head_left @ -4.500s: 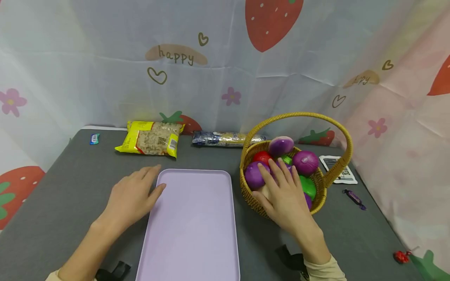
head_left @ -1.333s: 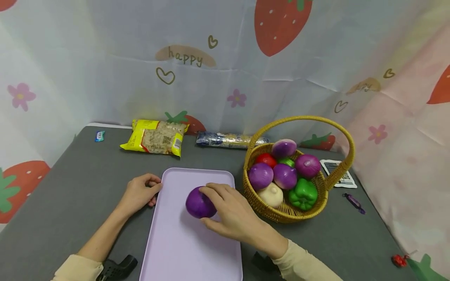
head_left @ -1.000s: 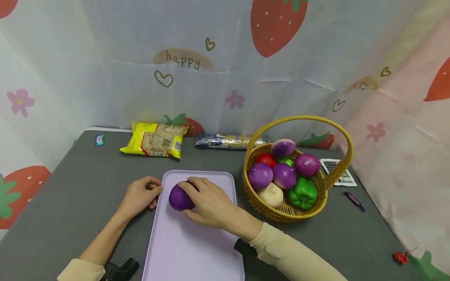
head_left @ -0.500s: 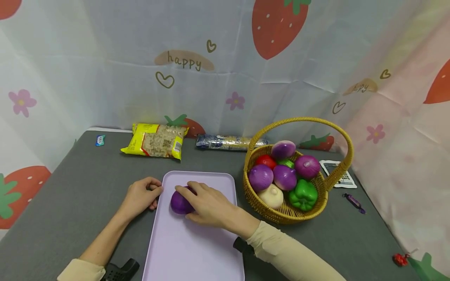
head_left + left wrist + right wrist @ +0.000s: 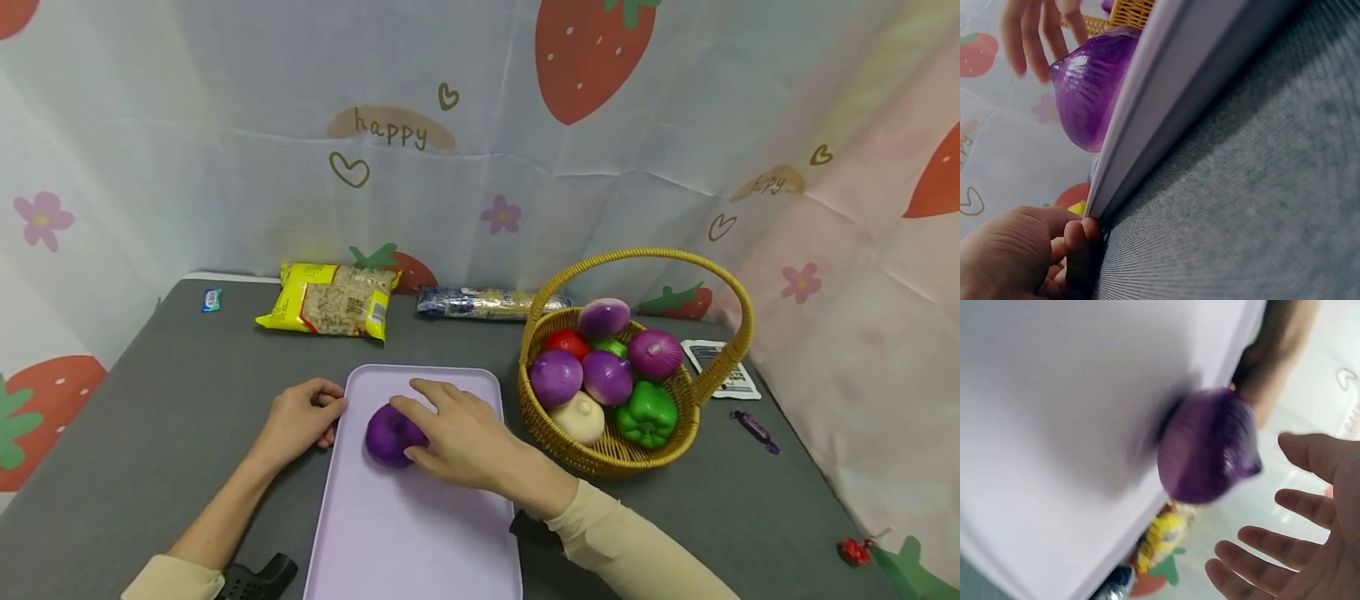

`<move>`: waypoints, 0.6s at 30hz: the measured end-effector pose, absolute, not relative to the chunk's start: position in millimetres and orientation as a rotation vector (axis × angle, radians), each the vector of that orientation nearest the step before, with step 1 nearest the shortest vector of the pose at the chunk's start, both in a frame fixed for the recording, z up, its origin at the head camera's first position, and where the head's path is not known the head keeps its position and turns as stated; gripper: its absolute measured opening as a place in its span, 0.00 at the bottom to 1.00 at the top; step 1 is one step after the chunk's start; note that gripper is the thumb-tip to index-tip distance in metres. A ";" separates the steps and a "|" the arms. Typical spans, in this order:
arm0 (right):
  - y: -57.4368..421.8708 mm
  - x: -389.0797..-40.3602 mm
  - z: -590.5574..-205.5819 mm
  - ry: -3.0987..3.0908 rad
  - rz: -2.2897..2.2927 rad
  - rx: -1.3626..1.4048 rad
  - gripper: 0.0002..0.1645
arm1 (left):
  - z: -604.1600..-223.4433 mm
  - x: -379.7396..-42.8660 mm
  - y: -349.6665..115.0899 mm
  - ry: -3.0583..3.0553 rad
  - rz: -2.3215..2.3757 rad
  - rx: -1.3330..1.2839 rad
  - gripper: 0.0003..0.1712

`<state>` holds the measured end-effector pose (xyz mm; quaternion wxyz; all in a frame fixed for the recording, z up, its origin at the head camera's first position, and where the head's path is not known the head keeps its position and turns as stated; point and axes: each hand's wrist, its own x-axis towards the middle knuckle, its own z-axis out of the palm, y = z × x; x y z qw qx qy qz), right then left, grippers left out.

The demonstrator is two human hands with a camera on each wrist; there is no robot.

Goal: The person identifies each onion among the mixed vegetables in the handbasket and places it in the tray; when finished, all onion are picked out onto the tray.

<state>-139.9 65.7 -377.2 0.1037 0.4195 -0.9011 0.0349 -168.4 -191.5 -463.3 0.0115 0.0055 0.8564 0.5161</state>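
Note:
A purple onion (image 5: 390,436) sits on the lilac tray (image 5: 412,546), toward its far left part. In the right wrist view the onion (image 5: 1207,447) has a pointed tip and stands apart from my fingers. My right hand (image 5: 468,437) hovers just right of and above it, fingers spread, holding nothing. At the tray's left edge my left hand (image 5: 300,417) pinches the rim. Close up in the left wrist view, thumb and fingertips of the left hand (image 5: 1029,250) meet on the tray rim (image 5: 1129,119).
Right of the tray stands a wicker basket (image 5: 536,433) with several vegetables, among them a green pepper (image 5: 647,414). A yellow bag (image 5: 330,300) and a long shiny packet (image 5: 480,303) lie at the back. A white pouch (image 5: 738,383) and wrapped candy (image 5: 756,431) lie at right.
My right hand has gone from the basket to the tray with the purple onion, set it down and released it. My left hand has taken hold of the tray's rim.

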 end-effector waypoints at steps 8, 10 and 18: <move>122.7 -141.7 -356.3 -2.407 0.188 1.039 0.29 | -462.5 -167.7 -190.3 2.657 1.615 0.018 0.12; 142.2 -145.9 -351.1 -2.406 0.208 0.949 0.29 | -462.1 -167.7 -190.2 2.661 1.613 0.028 0.12; 190.0 -154.0 -351.2 -2.691 0.174 0.667 0.35 | -462.6 -168.2 -192.4 2.683 1.600 0.038 0.11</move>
